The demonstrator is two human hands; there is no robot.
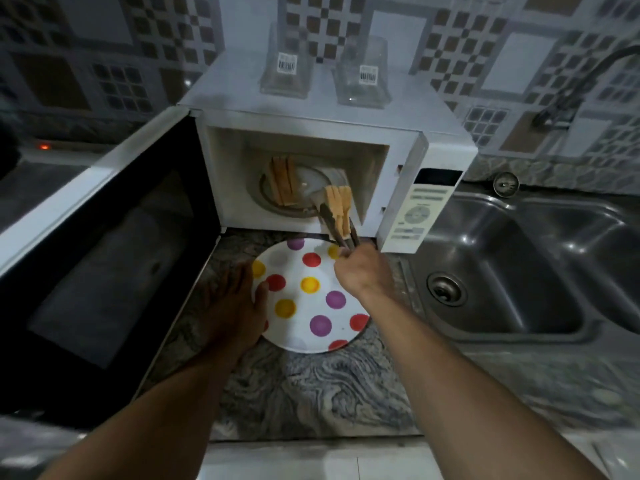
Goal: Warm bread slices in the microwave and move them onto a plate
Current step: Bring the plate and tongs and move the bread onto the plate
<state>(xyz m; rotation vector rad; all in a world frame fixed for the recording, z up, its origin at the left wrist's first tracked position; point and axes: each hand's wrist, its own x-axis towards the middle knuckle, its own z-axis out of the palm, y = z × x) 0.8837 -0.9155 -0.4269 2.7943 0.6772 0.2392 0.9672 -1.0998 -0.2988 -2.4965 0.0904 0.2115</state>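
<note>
– What's nearest?

– The marbled worktop (311, 386). On it, towards the far edge, lies a white plate (323, 271) with red, yellow and purple dots.

– And the hands?

– The left hand (235, 306) lies flat against the plate's left rim, fingers (239, 275) straight and close together, thumb resting on the plate. The right hand (363, 271) is over the plate's far right rim, fingers curled round the handles of dark tongs (341, 233).

– What do the tongs hold?

– They pinch a few bread slices (337, 202) standing on edge, three perhaps, though the blur makes the count unsure. The slices are at the front right of the mouth of the microwave (346, 112), just beyond the plate.

– Anything left inside?

– A second stack of slices (282, 181) stands on the left of the glass turntable (311, 178).

– The door?

– The door (104, 254) is swung fully open to the left.

– Further back?

– Two clear containers (287, 64) sit on the microwave's top. A steel sink (502, 271) adjoins the worktop's right edge.
</note>
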